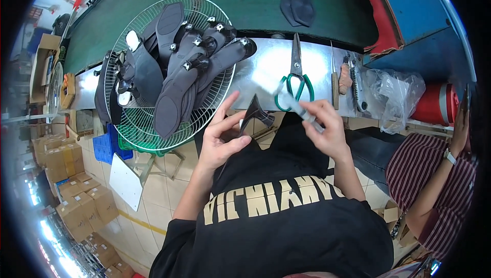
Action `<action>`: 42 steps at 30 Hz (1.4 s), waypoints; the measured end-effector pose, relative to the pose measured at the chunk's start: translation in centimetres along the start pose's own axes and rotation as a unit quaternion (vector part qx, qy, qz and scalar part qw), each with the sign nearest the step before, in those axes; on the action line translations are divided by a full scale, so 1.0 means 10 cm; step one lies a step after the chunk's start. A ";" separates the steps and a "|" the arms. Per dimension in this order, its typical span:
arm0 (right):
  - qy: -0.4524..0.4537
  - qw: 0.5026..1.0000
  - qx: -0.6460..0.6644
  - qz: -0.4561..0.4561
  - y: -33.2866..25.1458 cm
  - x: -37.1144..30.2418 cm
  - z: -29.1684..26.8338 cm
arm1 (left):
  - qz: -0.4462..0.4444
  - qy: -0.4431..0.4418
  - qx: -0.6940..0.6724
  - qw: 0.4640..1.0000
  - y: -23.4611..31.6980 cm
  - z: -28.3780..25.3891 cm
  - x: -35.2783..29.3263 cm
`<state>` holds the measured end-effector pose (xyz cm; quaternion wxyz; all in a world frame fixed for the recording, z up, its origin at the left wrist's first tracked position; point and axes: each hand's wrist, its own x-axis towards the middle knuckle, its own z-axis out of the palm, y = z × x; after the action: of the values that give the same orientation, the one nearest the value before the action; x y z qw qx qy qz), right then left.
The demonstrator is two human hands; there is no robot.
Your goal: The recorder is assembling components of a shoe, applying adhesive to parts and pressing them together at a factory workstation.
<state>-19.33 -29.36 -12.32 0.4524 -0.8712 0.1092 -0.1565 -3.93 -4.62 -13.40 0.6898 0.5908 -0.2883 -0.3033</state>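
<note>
My left hand (220,141) grips a dark shoe sole (252,113), seen edge-on above my lap, with a small black heel pointing right. The index finger is raised away from it. Close by on the right, my right hand (328,128) is closed around a pale grey, slim tool (296,108). Motion smears that tool, so its exact kind is unclear. Its tip points up and left, apart from the sole. Beyond it, scissors (296,57) with green handles lie on the metal ledge. A round wire basket (228,86) heaped with black heeled soles (176,86) stands at my left.
Two soles (296,3) lie on the green belt (245,2). Right of the scissors are a wooden-handled tool (335,86), a box cutter (358,86), a clear plastic bag (394,94) and a red container (434,105). A co-worker's arm (432,183) is at far right; cardboard boxes (82,206) stand lower left.
</note>
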 end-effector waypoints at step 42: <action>-0.157 0.984 0.089 -0.012 -0.23 0.06 -0.10 | -0.275 0.042 0.018 0.960 -0.01 -0.09 -0.30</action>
<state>-18.98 -29.00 -9.79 0.5376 -0.8425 0.0121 -0.0327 -5.28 -1.77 -13.74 0.5807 0.6717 -0.0913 -0.4509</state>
